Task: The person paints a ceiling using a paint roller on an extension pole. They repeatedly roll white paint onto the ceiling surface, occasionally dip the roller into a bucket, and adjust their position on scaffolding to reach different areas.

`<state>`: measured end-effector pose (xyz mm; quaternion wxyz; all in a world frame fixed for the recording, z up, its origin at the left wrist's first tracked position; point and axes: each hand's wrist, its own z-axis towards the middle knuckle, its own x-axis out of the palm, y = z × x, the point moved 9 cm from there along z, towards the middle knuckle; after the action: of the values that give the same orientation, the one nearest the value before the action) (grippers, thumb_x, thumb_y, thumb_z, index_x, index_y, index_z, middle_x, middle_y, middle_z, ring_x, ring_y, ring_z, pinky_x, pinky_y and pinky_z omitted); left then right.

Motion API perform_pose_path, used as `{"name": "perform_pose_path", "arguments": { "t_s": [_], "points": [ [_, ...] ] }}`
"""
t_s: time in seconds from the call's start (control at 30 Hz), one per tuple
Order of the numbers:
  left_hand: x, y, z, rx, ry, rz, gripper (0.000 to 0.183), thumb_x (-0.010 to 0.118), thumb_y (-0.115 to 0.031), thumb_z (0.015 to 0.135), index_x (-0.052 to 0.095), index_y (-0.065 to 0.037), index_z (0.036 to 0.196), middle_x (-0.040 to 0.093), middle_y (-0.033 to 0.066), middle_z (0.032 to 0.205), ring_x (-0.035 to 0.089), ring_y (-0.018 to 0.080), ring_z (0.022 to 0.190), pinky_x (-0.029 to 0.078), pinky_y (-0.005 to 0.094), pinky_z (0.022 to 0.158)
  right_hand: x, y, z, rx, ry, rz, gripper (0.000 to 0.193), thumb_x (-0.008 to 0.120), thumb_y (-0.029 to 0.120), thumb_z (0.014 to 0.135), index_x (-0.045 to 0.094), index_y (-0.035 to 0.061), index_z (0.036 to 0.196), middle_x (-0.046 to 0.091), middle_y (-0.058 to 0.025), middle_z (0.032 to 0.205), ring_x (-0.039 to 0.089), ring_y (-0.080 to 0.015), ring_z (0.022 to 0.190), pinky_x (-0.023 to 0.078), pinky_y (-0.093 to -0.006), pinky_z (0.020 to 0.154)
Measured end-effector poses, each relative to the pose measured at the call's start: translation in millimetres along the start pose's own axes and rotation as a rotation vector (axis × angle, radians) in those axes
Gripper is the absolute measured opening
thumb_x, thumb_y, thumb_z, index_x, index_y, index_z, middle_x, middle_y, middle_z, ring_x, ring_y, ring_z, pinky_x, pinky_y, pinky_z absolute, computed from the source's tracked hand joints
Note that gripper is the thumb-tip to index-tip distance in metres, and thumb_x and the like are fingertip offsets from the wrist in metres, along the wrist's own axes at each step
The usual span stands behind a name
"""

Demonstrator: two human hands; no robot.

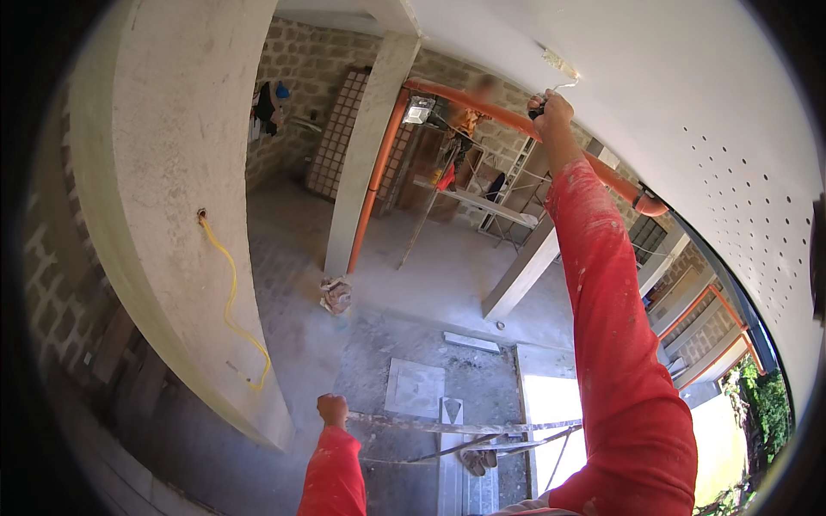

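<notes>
My right arm, in a paint-spattered red sleeve, reaches up to the ceiling. My right hand (552, 110) is closed around the handle of a paint roller (560, 63), whose pale sleeve is at the white ceiling (654, 77). Lower down, my left hand (332, 409) is closed at the left end of a paint-stained scaffold rail (447, 425), seemingly gripping it; its fingers are partly hidden. Below the rail, my shoes (476, 462) rest on a narrow plank (451, 482).
A concrete pillar (185, 146) with a yellow conduit (231, 292) rises at left. An orange pipe (385, 172) runs down a second column and along the ceiling. Farther back, another person (465, 120) is up by a plank platform (482, 205). A crumpled bag (335, 295) lies on the floor.
</notes>
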<state>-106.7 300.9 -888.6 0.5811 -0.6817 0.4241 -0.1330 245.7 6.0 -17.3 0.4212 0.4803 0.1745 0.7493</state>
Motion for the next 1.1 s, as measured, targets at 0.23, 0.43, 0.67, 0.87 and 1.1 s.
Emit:
{"name": "perform_pose_path", "arguments": {
  "t_s": [0.23, 0.43, 0.67, 0.87, 1.1],
  "points": [
    [5.4, 4.5, -2.3, -0.076, -0.002, -0.008, 0.018, 0.060, -0.008, 0.078, 0.059, 0.001, 0.062, 0.066, 0.0231, 0.065, 0.066, 0.0391, 0.055, 0.056, 0.0509, 0.056, 25.1, 24.8, -71.5, -0.104, 0.085, -0.047, 0.008, 0.050, 0.004, 0.104, 0.045, 0.0065, 0.097, 0.048, -0.0071, 0.084, 0.048, -0.0188, 0.066, 0.043, -0.0318, 0.052],
    [12.6, 4.6, 5.7, -0.051, -0.011, 0.026, 0.018, 0.061, -0.008, 0.077, 0.060, 0.001, 0.062, 0.068, 0.0225, 0.068, 0.068, 0.0421, 0.062, 0.055, 0.0508, 0.061, 99.9, 69.4, -241.8, -0.243, 0.147, -0.039, 0.006, 0.049, 0.004, 0.106, 0.049, 0.0045, 0.100, 0.047, -0.0055, 0.084, 0.048, -0.0161, 0.067, 0.041, -0.0292, 0.053],
    [33.4, 26.0, 26.0, 0.099, 0.034, -0.061, 0.016, 0.060, -0.005, 0.079, 0.057, 0.003, 0.065, 0.066, 0.0229, 0.069, 0.068, 0.0408, 0.061, 0.053, 0.0524, 0.056, 158.8, 112.5, -384.3, -0.336, 0.313, -0.028, 0.004, 0.051, 0.007, 0.107, 0.052, 0.0032, 0.105, 0.049, -0.0040, 0.085, 0.051, -0.0137, 0.069, 0.042, -0.0273, 0.053],
    [9.0, 18.2, 15.7, 0.031, -0.134, 0.028, 0.014, 0.060, -0.007, 0.076, 0.061, 0.003, 0.066, 0.069, 0.0258, 0.072, 0.070, 0.0474, 0.069, 0.052, 0.0547, 0.062, 184.8, 134.1, -458.7, -0.408, 0.378, -0.059, 0.007, 0.052, 0.009, 0.108, 0.056, 0.0040, 0.111, 0.051, -0.0022, 0.084, 0.052, -0.0124, 0.069, 0.041, -0.0249, 0.052],
    [18.7, 15.1, 22.1, 0.097, 0.005, 0.064, 0.016, 0.061, -0.010, 0.076, 0.068, 0.004, 0.076, 0.072, 0.0290, 0.086, 0.071, 0.0493, 0.084, 0.056, 0.0544, 0.073, 158.1, 134.6, -468.3, -0.440, 0.324, -0.127, 0.025, 0.052, 0.010, 0.108, 0.057, 0.0026, 0.131, 0.058, -0.0077, 0.088, 0.050, -0.0102, 0.068, 0.041, -0.0238, 0.051]
  ]
}}
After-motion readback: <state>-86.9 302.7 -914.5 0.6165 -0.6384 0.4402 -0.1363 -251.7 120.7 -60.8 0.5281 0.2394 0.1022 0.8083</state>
